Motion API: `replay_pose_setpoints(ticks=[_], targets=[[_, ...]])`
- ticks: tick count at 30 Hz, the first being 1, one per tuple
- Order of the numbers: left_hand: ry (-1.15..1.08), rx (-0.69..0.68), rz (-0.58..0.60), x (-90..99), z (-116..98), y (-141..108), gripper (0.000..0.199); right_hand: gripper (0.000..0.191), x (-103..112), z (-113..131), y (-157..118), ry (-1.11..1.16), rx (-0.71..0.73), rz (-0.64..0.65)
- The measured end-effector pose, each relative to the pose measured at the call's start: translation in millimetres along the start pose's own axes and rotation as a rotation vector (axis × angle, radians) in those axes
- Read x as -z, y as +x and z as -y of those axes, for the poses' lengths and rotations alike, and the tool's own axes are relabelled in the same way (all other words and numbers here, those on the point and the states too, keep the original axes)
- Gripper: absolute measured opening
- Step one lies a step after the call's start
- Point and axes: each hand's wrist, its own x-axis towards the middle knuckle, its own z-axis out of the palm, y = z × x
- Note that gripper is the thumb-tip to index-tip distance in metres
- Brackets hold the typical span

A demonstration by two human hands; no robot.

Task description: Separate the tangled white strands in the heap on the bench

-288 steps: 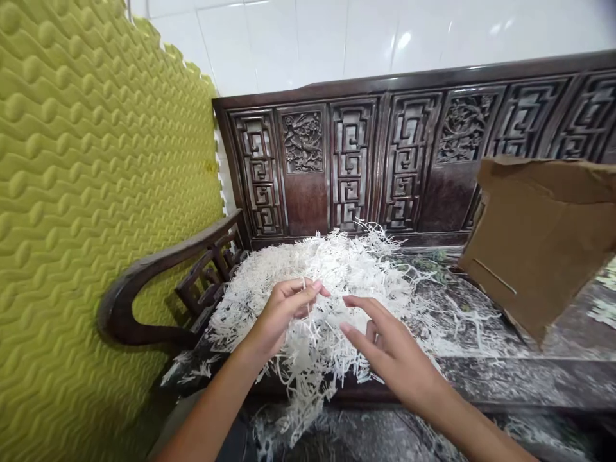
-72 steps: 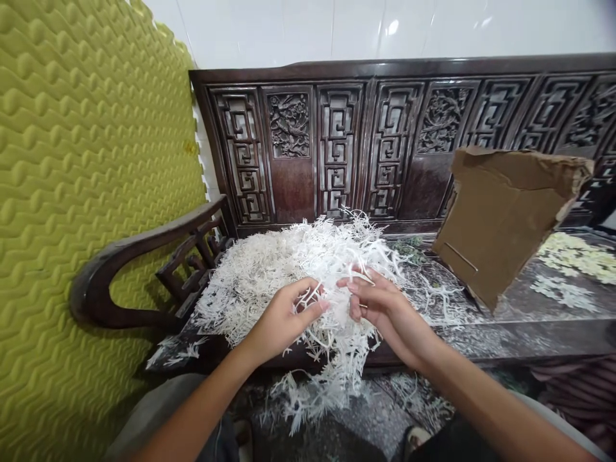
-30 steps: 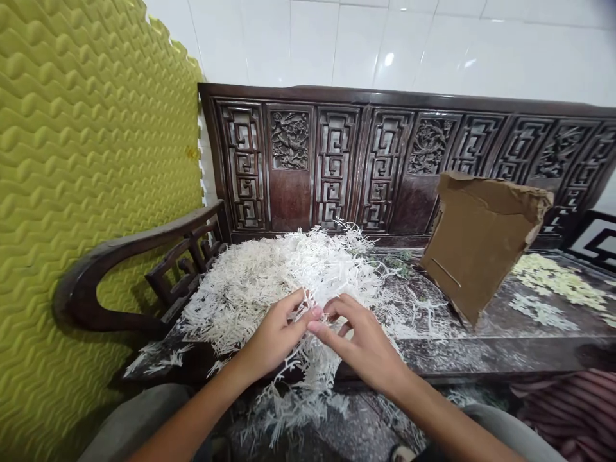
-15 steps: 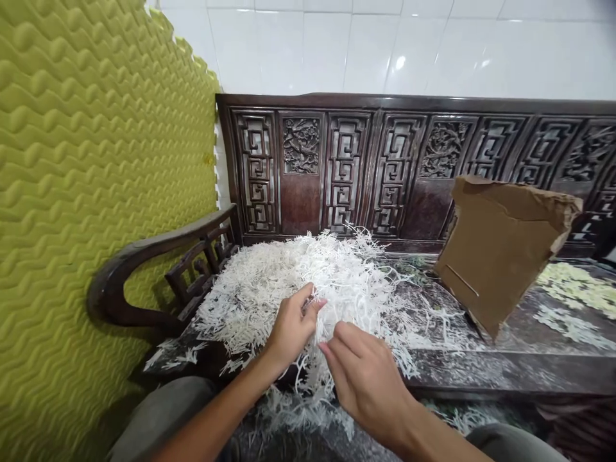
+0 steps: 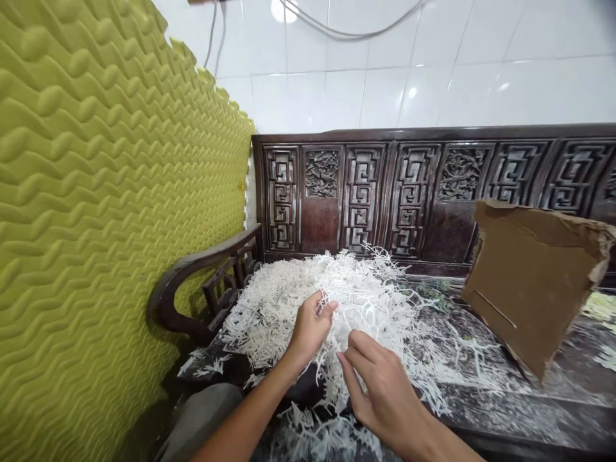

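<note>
As the hands (image 5: 310, 328) hover, white sprigs (image 5: 359, 289) lie beneath

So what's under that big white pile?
The white pile lies on the dark bench seat, which shows to its right. Whatever is under the middle is covered, so I can't tell.

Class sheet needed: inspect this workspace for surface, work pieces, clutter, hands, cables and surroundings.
Surface: dark wooden bench seat, strewn with white bits.
Work pieces: white branching pieces heaped on it, some below its front edge.
Clutter: tilted cardboard; pale yellow pieces beyond.
Hands: left hand and right hand at the heap's front, fingers bent; grips unclear.
Cables: pale cable sagging against the wall.
Surroundings: yellow-green textured mat left; white tiled wall behind.
</note>
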Motion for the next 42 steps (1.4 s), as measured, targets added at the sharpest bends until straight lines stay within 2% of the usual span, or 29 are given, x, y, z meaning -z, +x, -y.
replay_pose_setpoints(ticks=[2, 4, 5, 6, 7, 9, 10, 12, 14, 15, 16, 17, 20, 24, 26, 27, 29, 30, 31, 35, 39, 40, 42], targets=[[-0.037, 0.025, -0.103, 6.9, 4, 11, 0.024, 0.022, -5, 6, -1, 0.01, 0.01, -0.01], [-0.155, 0.115, -0.336, 25.3, 9, 28, 0.019, 0.023, -14, 17, -5, 0.015, 0.081, -0.065], [-0.248, 0.216, -0.489, 38.2, 11, 38, 0.019, 0.025, -20, 22, -8, 0.005, 0.137, -0.12], [-0.275, 0.246, -0.571, 52.4, 14, 47, 0.018, 0.029, -25, 26, -12, -0.03, 0.225, -0.184], [-0.29, 0.253, -0.624, 66.3, 17, 55, 0.016, 0.032, -28, 29, -15, -0.059, 0.307, -0.241], [-0.308, 0.249, -0.666, 88.3, 20, 62, 0.02, 0.029, -29, 25, -19, -0.062, 0.311, -0.151], [-0.313, 0.238, -0.652, 94.9, 21, 61, 0.024, 0.028, -26, 18, -19, -0.02, 0.231, -0.07], [-0.306, 0.213, -0.584, 98.3, 17, 53, 0.032, 0.025, -13, -3, -17, 0.104, -0.044, 0.081], [-0.269, 0.157, -0.486, 92.3, 10, 40, 0.038, 0.024, 2, -29, -13, 0.133, -0.286, 0.103], [-0.233, 0.117, -0.439, 87.7, 6, 34, 0.04, 0.018, 8, -41, -10, 0.098, -0.368, 0.091], [-0.188, 0.073, -0.399, 82.9, 2, 28, 0.04, 0.018, 14, -50, -8, 0.068, -0.427, 0.065], [-0.14, 0.033, -0.361, 78.4, -3, 23, 0.04, 0.025, 18, -57, -5, 0.039, -0.473, 0.052], [-0.01, -0.042, -0.308, 66.6, -14, 11, 0.037, 0.043, 21, -59, 5, 0.108, -0.555, 0.068], [0.144, -0.124, -0.275, 50.0, -25, -2, 0.034, 0.053, 15, -38, 15, 0.258, -0.555, 0.156], [0.214, -0.161, -0.167, 41.3, -27, -8, 0.033, 0.061, 12, -31, 18, 0.235, -0.496, 0.18], [0.25, -0.182, -0.095, 37.7, -28, -10, 0.033, 0.06, 10, -29, 19, 0.218, -0.444, 0.194], [0.314, -0.238, 0.034, 33.0, -28, -14, 0.033, 0.041, 6, -28, 19, 0.166, -0.316, 0.224], [0.334, -0.265, 0.078, 31.9, -27, -15, 0.032, 0.032, 3, -28, 19, 0.127, -0.26, 0.24], [0.345, -0.283, 0.101, 31.5, -26, -15, 0.031, 0.031, -1, -28, 19, 0.085, -0.219, 0.254], [0.313, -0.255, 0.127, 30.8, -18, -15, 0.027, 0.033, -14, -25, 22, 0.061, -0.153, 0.269], [0.182, -0.166, 0.141, 29.5, -5, -8, 0.022, 0.032, -11, -11, 25, 0.338, -0.219, 0.29], [0.146, -0.14, 0.116, 32.0, -1, -2, 0.022, 0.031, -11, -5, 23, 0.455, -0.23, 0.328], [0.063, -0.074, -0.036, 43.5, 6, 14, 0.022, 0.027, -15, 10, 16, 0.69, -0.16, 0.446]])
